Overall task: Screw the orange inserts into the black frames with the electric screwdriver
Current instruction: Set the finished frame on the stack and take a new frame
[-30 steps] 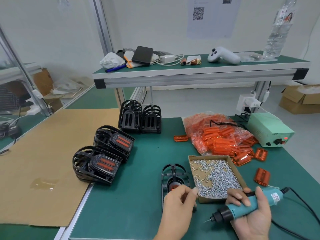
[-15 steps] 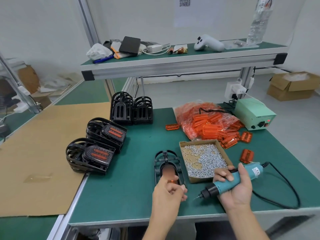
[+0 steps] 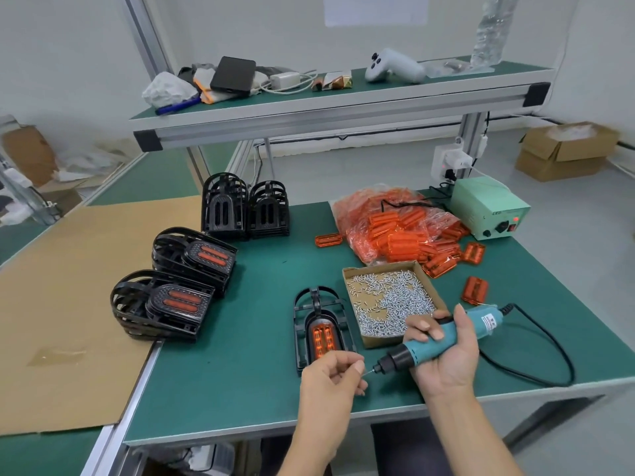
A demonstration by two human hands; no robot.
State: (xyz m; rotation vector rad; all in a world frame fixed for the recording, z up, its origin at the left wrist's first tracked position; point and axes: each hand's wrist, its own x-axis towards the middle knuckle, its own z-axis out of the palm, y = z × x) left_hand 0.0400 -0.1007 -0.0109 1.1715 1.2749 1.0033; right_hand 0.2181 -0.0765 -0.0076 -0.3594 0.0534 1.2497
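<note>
The right hand (image 3: 443, 352) grips the screwdriver (image 3: 443, 338); the left hand (image 3: 330, 376) pinches a screw at its tip; seat it straight, then drive into the orange insert (image 3: 323, 338) in the black frame (image 3: 302, 324) on the tabletop (image 3: 240, 372).

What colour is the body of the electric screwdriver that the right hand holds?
Teal blue, with a black front end; the head view shows the electric screwdriver plainly in the right hand.

Screw at fingers (image 3: 357, 367) too small.
</note>
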